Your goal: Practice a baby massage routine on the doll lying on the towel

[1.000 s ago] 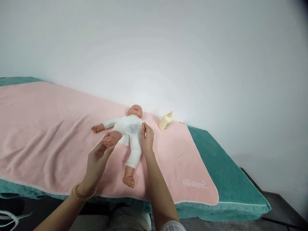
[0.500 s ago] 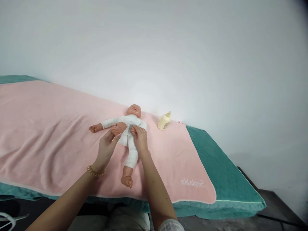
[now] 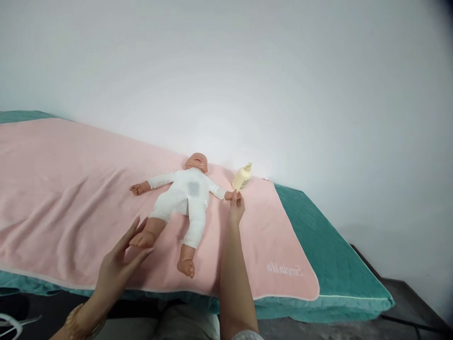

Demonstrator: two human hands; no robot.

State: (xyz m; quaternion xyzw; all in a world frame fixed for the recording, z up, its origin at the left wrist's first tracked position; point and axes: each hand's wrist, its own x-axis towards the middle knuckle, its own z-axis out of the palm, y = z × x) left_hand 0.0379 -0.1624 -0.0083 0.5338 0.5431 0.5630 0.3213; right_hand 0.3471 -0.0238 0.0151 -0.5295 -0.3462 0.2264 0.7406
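Observation:
A baby doll lies on its back, its torso and limbs covered in white, with a grey square patch on the belly. My left hand curves round the doll's bare foot on the left, thumb on one side and fingers on the other. That leg is stretched out towards me. My right hand pinches the doll's small hand at the right, with that arm drawn out sideways. Close behind my right fingertips stands a cream pump bottle. The doll's other arm and other leg rest on the pink blanket.
Under the blanket is a green padded surface, showing along the right and front edges. A white wall rises right behind it. Wrinkles run through the blanket on the left. Part of a white object shows at the lower left corner.
My left hand has brought the doll's bent leg down towards me and straightened it. My right hand has moved the doll's arm from across the body out to the right.

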